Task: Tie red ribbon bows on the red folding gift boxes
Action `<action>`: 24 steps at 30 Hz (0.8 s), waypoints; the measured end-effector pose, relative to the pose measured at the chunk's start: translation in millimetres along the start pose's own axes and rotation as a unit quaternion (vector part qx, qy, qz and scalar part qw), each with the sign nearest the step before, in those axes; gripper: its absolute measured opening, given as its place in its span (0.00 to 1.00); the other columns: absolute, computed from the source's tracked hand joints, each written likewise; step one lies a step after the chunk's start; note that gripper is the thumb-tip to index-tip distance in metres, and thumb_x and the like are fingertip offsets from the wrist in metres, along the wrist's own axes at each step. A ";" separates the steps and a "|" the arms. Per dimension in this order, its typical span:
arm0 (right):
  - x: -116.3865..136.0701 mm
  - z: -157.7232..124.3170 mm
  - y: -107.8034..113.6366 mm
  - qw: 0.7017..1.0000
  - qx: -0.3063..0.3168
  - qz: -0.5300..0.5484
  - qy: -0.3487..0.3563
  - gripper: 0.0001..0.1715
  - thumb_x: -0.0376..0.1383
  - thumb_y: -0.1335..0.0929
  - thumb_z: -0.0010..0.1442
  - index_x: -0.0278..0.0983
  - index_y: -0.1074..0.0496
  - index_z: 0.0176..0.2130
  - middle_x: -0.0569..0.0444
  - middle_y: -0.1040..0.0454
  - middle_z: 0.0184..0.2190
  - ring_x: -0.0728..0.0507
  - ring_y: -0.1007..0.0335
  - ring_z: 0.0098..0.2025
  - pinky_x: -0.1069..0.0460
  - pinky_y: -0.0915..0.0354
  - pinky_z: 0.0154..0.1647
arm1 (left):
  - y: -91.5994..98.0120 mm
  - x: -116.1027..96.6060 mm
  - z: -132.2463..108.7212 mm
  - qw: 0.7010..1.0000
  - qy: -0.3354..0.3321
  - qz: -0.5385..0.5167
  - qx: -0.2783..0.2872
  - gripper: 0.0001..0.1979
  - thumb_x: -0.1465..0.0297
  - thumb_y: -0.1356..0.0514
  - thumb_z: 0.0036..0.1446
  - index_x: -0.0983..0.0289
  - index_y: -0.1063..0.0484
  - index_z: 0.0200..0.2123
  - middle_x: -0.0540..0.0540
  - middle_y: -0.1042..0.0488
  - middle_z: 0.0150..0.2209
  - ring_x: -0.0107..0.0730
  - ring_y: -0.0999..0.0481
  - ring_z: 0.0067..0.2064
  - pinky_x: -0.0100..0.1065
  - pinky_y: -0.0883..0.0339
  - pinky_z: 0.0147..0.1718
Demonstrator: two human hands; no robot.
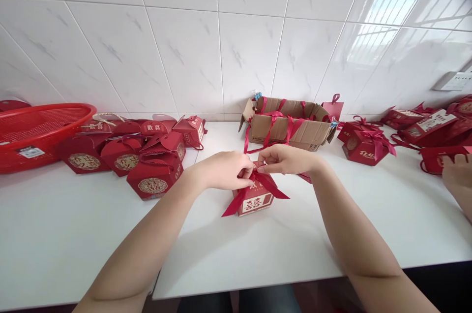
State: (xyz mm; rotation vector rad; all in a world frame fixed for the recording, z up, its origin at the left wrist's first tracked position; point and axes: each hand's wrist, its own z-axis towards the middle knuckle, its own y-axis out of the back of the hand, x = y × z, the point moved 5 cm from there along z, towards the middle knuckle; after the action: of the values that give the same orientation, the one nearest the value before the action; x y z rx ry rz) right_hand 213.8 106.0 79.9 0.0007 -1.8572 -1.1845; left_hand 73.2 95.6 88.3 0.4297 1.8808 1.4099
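A small red gift box (258, 203) with a gold double-happiness sign stands on the white table (228, 249) in front of me. A dark red ribbon (269, 186) lies over its top, its ends hanging down left and right. My left hand (228, 170) pinches the ribbon at the top of the box. My right hand (282, 159) pinches the same ribbon from the other side, fingertips almost touching the left hand's.
Several red gift boxes (147, 155) lie at the left beside a red plastic basket (37, 131). A cardboard box (291, 126) holding ribbons stands by the tiled wall. More tied red boxes (365, 145) sit at the right, where another person's hand (457, 175) shows.
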 end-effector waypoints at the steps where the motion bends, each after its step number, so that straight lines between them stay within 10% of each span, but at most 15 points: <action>1: -1.6 0.1 -0.4 1.000 0.005 -0.002 -0.006 0.16 0.46 0.37 0.59 0.36 0.34 0.30 0.60 0.42 0.22 0.52 0.48 0.23 0.56 0.50 0.22 | 0.0 1.2 -0.6 1.000 0.010 0.004 0.002 0.09 0.67 0.44 0.51 0.63 0.37 0.22 0.51 0.30 0.28 0.29 0.35 0.26 0.31 0.48 0.22; 16: -20.6 0.7 2.6 0.998 -0.010 -0.036 -0.060 0.19 0.50 0.36 0.58 0.38 0.33 0.32 0.55 0.33 0.27 0.48 0.36 0.29 0.55 0.42 0.26 | 12.6 13.6 -12.9 0.991 0.090 0.083 -0.050 0.07 0.80 0.49 0.44 0.61 0.40 0.24 0.50 0.35 0.23 0.28 0.44 0.20 0.32 0.55 0.20; 24: -14.1 -0.6 0.2 0.999 0.012 -0.007 -0.043 0.19 0.50 0.37 0.59 0.38 0.30 0.35 0.54 0.31 0.29 0.48 0.35 0.29 0.54 0.40 0.28 | 0.2 13.6 -25.6 0.985 0.104 0.019 0.134 0.05 0.67 0.41 0.45 0.60 0.34 0.26 0.50 0.29 0.29 0.30 0.35 0.24 0.30 0.49 0.20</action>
State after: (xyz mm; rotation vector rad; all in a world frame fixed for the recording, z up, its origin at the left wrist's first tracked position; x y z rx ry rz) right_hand 222.6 111.7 70.6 -0.0249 -1.9501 -1.1872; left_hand 45.6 87.1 87.0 0.4649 2.2566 1.2684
